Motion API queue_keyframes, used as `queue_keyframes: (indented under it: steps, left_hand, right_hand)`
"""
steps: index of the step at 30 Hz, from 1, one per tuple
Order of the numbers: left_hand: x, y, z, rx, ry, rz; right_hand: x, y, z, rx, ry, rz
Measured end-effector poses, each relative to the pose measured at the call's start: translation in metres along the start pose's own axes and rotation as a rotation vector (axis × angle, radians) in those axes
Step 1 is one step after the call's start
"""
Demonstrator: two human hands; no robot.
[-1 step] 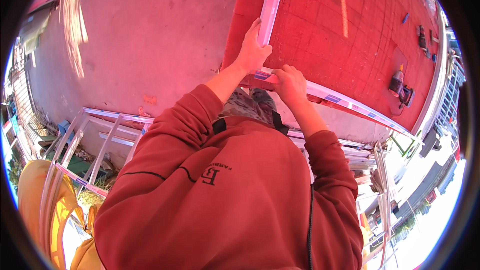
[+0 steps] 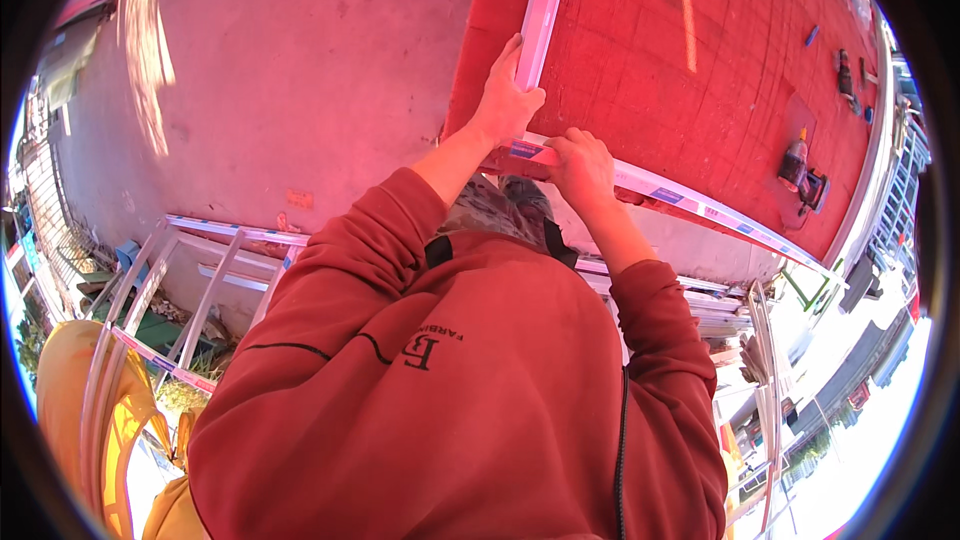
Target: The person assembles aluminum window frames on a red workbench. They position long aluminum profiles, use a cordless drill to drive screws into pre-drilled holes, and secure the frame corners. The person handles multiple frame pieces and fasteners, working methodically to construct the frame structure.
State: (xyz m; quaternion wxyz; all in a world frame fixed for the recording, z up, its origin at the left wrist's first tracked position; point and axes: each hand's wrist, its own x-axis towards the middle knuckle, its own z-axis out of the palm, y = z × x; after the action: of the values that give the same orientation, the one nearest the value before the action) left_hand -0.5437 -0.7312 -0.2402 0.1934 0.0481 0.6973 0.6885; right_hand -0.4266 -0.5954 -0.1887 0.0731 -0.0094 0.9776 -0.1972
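A long white profile bar (image 2: 547, 0) lies along the left part of a red-covered worktable (image 2: 640, 80), running away from me. My left hand (image 2: 507, 103) grips its near end, fingers on the left side and thumb on the right. A second white profile bar (image 2: 690, 202), with blue-and-white stickers, runs along the table's near edge from left to right. My right hand (image 2: 583, 165) is closed over this bar near its left end. The two bars come close to a corner by my hands; whether they touch there I cannot tell.
At the table's right stand a cordless drill (image 2: 795, 162) and another power tool (image 2: 845, 78), with a small blue object (image 2: 812, 36) farther off. A white metal frame (image 2: 205, 315) leans at the left, near a yellow object (image 2: 75, 380). Stacked profiles (image 2: 715, 312) lie behind my right arm.
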Motion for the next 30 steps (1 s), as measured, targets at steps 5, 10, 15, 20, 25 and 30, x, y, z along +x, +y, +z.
queue_keyframes:
  steps: [5, 10, 15, 20, 25, 30]
  left_hand:
    - [0.003, 0.026, -0.006, -0.215, -0.096, -0.256]
    - [0.003, 0.032, -0.002, -0.247, -0.068, -0.191]
    - [0.006, 0.024, 0.002, -0.207, -0.046, -0.169]
    - [0.011, 0.01, 0.009, 0.059, 0.006, -0.077]
    - [0.015, 0.003, 0.002, -0.05, -0.028, -0.046]
    - [0.012, 0.002, 0.007, 0.235, 0.071, 0.125]
  right_hand:
    - [0.007, -0.004, -0.007, 0.0, 0.014, -0.014]
    - [0.011, -0.004, -0.01, -0.002, -0.001, -0.014]
    - [0.012, -0.007, -0.014, -0.005, 0.02, -0.026]
    - [0.012, -0.003, -0.006, -0.015, 0.034, -0.037]
    - [0.01, -0.004, -0.005, 0.016, 0.023, -0.032]
    - [0.012, 0.0, 0.0, -0.017, -0.02, -0.011]
